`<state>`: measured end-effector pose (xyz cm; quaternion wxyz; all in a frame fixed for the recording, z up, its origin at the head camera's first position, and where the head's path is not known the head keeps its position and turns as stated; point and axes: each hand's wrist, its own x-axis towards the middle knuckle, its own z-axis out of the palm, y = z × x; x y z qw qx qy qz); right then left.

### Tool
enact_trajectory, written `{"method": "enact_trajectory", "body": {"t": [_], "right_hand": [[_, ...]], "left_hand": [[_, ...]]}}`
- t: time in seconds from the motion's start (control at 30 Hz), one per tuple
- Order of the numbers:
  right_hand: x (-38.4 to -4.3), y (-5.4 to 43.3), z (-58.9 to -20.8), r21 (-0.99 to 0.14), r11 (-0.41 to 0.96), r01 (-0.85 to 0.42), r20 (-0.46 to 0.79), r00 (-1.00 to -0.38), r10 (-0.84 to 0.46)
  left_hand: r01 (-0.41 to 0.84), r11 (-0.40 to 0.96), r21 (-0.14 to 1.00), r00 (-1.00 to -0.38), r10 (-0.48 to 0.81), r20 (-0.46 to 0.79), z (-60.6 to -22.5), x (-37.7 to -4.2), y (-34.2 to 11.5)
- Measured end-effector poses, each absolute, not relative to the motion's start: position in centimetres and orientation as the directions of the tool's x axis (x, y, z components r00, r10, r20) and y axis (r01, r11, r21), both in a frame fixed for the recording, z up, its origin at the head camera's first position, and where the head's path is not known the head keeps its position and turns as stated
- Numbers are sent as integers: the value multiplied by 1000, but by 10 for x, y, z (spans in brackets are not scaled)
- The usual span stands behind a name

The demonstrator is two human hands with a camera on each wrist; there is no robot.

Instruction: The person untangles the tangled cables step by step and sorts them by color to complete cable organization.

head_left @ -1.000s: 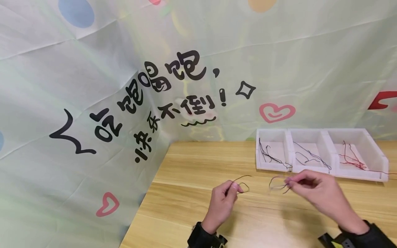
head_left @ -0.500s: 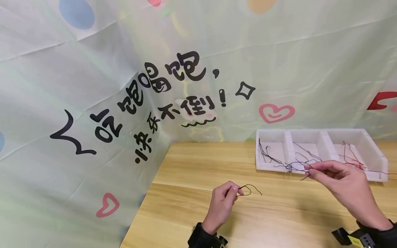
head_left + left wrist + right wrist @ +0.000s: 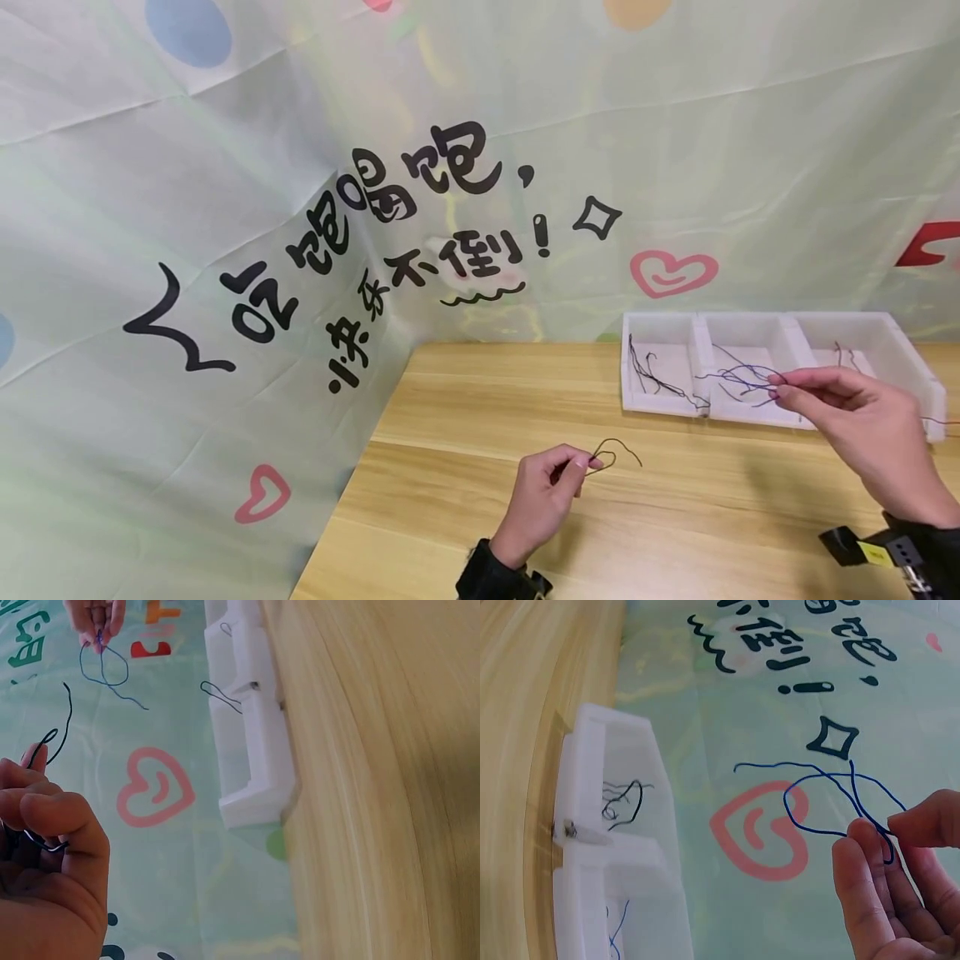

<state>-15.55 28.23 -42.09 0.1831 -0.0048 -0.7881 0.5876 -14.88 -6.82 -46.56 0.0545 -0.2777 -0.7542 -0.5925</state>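
Observation:
My right hand (image 3: pixel 873 429) pinches a looped blue wire (image 3: pixel 795 825) between thumb and fingertips, above the front of the white tray's middle compartment. Lower and to the left, my left hand (image 3: pixel 546 493) pinches a thin black wire (image 3: pixel 621 442), whose loop and free end stick out to the right over the table. In the left wrist view the same black wire (image 3: pixel 69 720) rises past the curled fingers, with part of it showing inside the hand. The white tray (image 3: pixel 797 315) has three compartments, and my right hand hides part of the right one.
Black wires (image 3: pixel 651 375) lie in the tray's left compartment; blue wires (image 3: pixel 615 937) lie in the middle one. A red wire (image 3: pixel 937 421) hangs over the tray's right front. Behind the wooden table (image 3: pixel 465 400) hangs a printed cloth (image 3: pixel 525 83), also along the left side.
My right hand has moved right and up with the blue wire, from beside the left hand to over the tray. The left hand stays nearly in place; its black wire has turned.

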Motion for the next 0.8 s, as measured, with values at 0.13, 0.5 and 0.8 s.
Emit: {"method": "enact_trajectory", "body": {"t": [0.13, 0.5, 0.8], "right_hand": [[-160, 288, -423, -937, 287, -200, 274, -930, 243], [-171, 296, -427, -942, 289, -172, 262, -914, 310], [-184, 305, -437, -951, 288, -110, 215, -905, 366]], "left_hand": [[462, 144, 875, -848, 361, 388, -464, -148, -68], [466, 158, 870, -848, 361, 389, -465, -148, -69], [479, 163, 862, -836, 384, 392, -465, -148, -69]]}}
